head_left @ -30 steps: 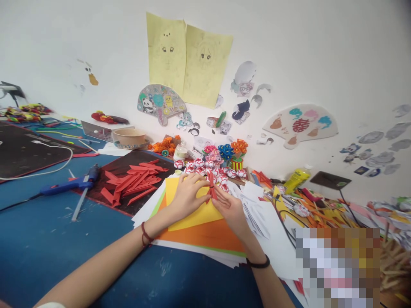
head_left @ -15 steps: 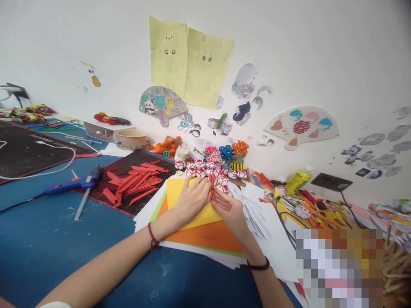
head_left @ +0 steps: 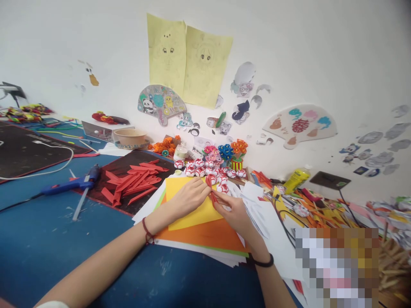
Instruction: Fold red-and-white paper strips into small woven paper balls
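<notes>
A small folded red paper piece [head_left: 210,182] stands between my fingertips above the stacked sheets. My left hand [head_left: 192,196] pinches it from the left, fingers bent together. On the right, my right hand [head_left: 230,208] has its thumb and fingers closed on the lower end of the same piece. Beneath both hands lie a yellow sheet [head_left: 180,218] and an orange sheet [head_left: 205,234] on white paper. Just beyond my fingertips sit several red-and-white paper flowers [head_left: 222,187].
Folded red strips [head_left: 135,179] lie on a dark mat left of the sheets. A blue glue gun [head_left: 69,186] rests farther left. Behind stand a round bowl [head_left: 130,137] and paper flower pots [head_left: 236,164]. A yellow bottle [head_left: 297,179] and paper scraps are at right.
The red piece now leans left instead of standing straight between my fingers. My right fingers have spread a little and shifted slightly on it. The view has moved slightly.
</notes>
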{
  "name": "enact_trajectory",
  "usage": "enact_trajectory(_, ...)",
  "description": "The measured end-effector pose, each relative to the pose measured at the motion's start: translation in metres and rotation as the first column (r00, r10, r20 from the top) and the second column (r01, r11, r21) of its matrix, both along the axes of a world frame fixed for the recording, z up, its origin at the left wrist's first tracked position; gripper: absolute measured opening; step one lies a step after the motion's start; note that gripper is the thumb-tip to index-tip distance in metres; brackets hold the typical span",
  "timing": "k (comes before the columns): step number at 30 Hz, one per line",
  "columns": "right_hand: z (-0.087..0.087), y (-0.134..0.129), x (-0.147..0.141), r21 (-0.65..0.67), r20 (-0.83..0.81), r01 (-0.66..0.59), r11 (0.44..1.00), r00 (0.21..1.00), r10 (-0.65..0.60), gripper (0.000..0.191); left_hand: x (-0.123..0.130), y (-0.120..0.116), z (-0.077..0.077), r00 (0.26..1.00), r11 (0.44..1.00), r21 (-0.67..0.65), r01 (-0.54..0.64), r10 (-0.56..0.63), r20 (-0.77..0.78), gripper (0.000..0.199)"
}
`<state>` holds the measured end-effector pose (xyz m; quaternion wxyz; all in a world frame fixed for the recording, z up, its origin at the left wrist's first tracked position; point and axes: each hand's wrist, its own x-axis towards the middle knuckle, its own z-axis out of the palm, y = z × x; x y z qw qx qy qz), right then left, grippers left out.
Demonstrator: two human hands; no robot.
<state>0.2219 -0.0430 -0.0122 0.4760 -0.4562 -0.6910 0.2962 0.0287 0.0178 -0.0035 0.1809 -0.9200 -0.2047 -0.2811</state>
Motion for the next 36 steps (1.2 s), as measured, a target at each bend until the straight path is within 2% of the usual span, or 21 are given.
enact_trajectory(3,0.001,-0.001,0.004,0.082,0.174,0.002,0.997,0.985,-0.016,0.035,-0.002,0.001,0.001,1.000,0.999,-0.033,0.015,-0.016,-0.018,0.026)
enact_trajectory(7,0.002,-0.001,0.007,0.093,0.273,-0.046,0.995,0.962,0.019,0.036,-0.003,0.003,0.001,0.999,0.995,-0.093,0.044,-0.044,-0.005,0.025)
enact_trajectory(10,-0.002,0.001,0.006,0.221,0.326,0.008,0.975,0.942,-0.082,0.036,-0.002,0.003,-0.002,0.998,0.991,-0.118,0.067,-0.067,0.008,0.024)
enact_trajectory(13,-0.008,0.004,0.005,0.357,0.346,0.086,0.930,0.913,-0.217,0.031,0.000,0.001,-0.005,0.996,0.987,-0.136,0.082,-0.079,0.028,0.021)
enact_trajectory(17,-0.012,0.006,0.004,0.459,0.344,0.105,0.882,0.895,-0.286,0.018,0.000,-0.003,-0.007,0.994,0.984,-0.145,0.103,-0.095,0.060,0.023)
enact_trajectory(23,-0.008,0.003,0.005,0.543,0.404,0.015,0.839,0.872,-0.277,0.021,0.000,-0.006,-0.005,0.990,0.991,-0.070,0.118,-0.113,0.080,0.027)
enact_trajectory(27,-0.007,0.000,0.005,0.602,0.388,0.009,0.799,0.871,-0.302,0.024,0.002,-0.006,-0.007,0.985,0.982,-0.071,0.173,-0.171,0.033,0.027)
enact_trajectory(30,-0.004,-0.002,0.009,0.550,0.373,-0.005,0.835,0.896,-0.240,0.023,0.003,-0.009,-0.006,0.970,0.965,-0.101,0.241,-0.242,0.001,0.026)
enact_trajectory(34,0.004,-0.002,0.018,0.337,0.376,-0.088,0.937,0.925,-0.049,0.023,0.005,-0.015,-0.001,0.941,0.934,-0.136,0.330,-0.336,-0.028,0.026)
enact_trajectory(36,0.008,-0.002,0.023,0.289,0.349,-0.065,0.955,0.936,-0.042,0.017,0.005,-0.016,0.001,0.936,0.928,-0.138,0.347,-0.353,-0.019,0.027)
